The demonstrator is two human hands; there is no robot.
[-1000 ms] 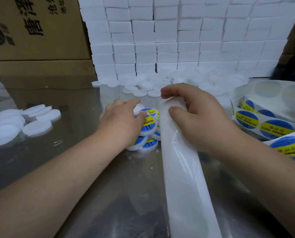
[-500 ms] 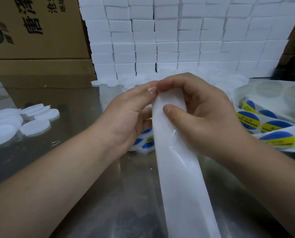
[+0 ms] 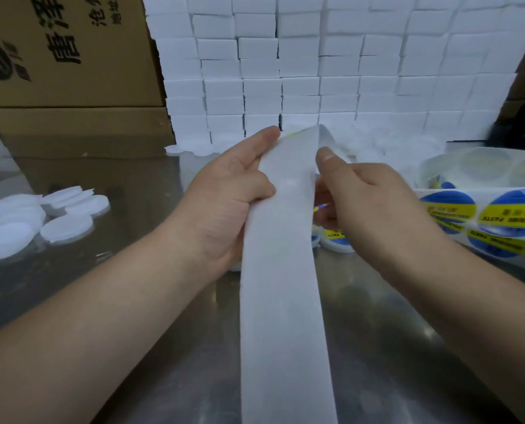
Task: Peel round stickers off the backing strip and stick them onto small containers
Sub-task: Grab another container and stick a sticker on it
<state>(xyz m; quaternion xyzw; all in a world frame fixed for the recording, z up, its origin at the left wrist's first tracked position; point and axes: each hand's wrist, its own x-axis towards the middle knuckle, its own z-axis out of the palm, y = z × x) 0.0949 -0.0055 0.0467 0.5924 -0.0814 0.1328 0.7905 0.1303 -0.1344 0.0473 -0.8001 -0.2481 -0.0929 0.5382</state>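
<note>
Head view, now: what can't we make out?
All head view.
- The sticker at the fold: behind the backing strip, only a yellow sliver shows.
- The containers: mostly covered by the strip and right hand.
- The sticker roll: cut by the right edge, print blurred.
- Strip's lower end: cut by the bottom edge.

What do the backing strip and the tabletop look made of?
The backing strip is likely smooth coated release paper: white, faintly translucent, curling without creasing. The tabletop is probably brushed stainless steel: grey, with blurred reflections of the cardboard box.
</note>
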